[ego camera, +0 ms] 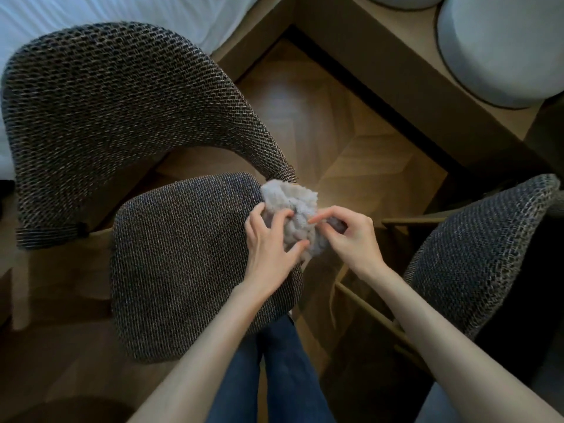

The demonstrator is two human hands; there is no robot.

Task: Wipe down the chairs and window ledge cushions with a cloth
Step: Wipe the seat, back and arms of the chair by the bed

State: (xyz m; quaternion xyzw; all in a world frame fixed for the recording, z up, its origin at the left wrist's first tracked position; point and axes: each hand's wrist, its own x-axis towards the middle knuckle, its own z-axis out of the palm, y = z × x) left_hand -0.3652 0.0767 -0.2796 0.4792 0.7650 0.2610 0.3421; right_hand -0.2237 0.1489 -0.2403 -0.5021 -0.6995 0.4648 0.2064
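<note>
A crumpled light grey cloth (pixel 293 206) is bunched between both hands above the right edge of a dark woven chair seat (pixel 189 257). My left hand (pixel 271 242) grips the cloth from the left with curled fingers and thumb. From the right, my right hand (pixel 348 236) pinches it. The chair's curved woven backrest (pixel 122 99) rises behind the seat. A second woven chair (pixel 476 251) stands at the right. A round pale grey cushion (pixel 500 47) lies on the wooden window ledge (pixel 381 59) at the top right.
A white bed (pixel 100 10) fills the top left corner. Wooden parquet floor (pixel 320 123) shows between the chairs and the ledge. My legs in blue jeans (pixel 274 377) stand close to the seat's front edge. Another cushion edge (pixel 403 0) peeks at the top.
</note>
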